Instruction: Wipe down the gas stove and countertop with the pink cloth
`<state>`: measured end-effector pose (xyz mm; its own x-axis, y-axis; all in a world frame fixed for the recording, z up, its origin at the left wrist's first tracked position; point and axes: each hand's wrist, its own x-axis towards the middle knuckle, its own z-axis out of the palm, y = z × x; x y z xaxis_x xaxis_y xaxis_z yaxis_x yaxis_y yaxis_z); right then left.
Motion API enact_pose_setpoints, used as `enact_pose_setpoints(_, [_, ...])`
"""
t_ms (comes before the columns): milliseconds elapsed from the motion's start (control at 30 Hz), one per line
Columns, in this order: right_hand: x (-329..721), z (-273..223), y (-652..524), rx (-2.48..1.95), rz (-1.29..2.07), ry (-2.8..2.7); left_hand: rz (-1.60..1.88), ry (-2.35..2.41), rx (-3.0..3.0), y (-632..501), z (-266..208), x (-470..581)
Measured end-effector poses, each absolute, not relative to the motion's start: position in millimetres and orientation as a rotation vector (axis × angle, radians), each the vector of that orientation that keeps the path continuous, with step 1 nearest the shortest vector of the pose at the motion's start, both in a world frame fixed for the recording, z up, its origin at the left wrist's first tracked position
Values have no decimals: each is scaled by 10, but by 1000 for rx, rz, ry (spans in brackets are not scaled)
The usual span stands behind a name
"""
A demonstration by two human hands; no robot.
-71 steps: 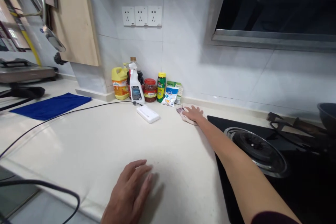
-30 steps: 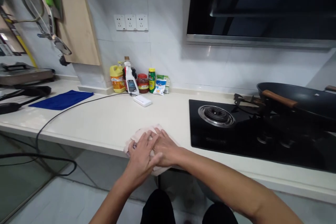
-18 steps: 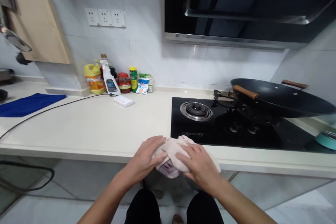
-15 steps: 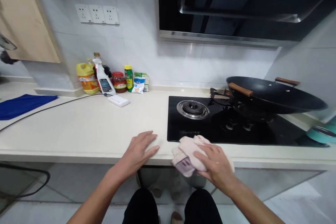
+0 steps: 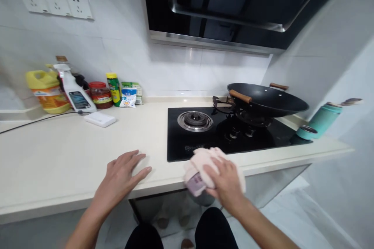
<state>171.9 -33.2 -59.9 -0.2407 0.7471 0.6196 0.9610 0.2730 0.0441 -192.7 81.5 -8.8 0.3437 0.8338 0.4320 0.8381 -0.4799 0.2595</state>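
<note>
My right hand [image 5: 226, 181] grips a crumpled pale pink cloth [image 5: 201, 167] at the counter's front edge, just below the black gas stove [image 5: 189, 144]. A purple label shows on the cloth's left corner, and part of the cloth hangs over the edge. To the left, my left hand [image 5: 122, 171] is palm down at the white countertop [image 5: 73, 155], fingers spread, with nothing in it. The stove's left burner [image 5: 195, 120] is bare. A black wok [image 5: 265, 99] with wooden handles sits over the right burner.
Along the wall at left stand a yellow jug [image 5: 48, 93], a white spray bottle [image 5: 74, 89], a red-lidded jar [image 5: 100, 95], a green shaker [image 5: 113, 89] and small packets [image 5: 128, 97]. A white box [image 5: 100, 119] lies before them. Turquoise containers [image 5: 325, 118] stand far right; a range hood [image 5: 216, 7] hangs above.
The view has turned to the right, bringing the turquoise containers further in. My right hand still grips the cloth by the stove's front edge; my left hand stays spread at the counter.
</note>
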Motion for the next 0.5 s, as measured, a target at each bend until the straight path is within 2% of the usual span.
enact_pose_setpoints(133, [781, -435, -103, -1334, -467, -2235, -844, -1631, -2549, 918, -172, -2000])
enact_pose_setpoints(267, [310, -380, 32, -1151, -584, -2300, -919, -1598, -2528, 997, -242, -2073])
enact_pose_setpoints(400, [551, -492, 50, -1019, -726, -2258, -902, -1579, -2502, 1022, -263, -2099])
enact_pose_setpoints(500, [1061, -577, -9, -1086, -699, -2195, -879, -1556, -2482, 1029, -271, -2093])
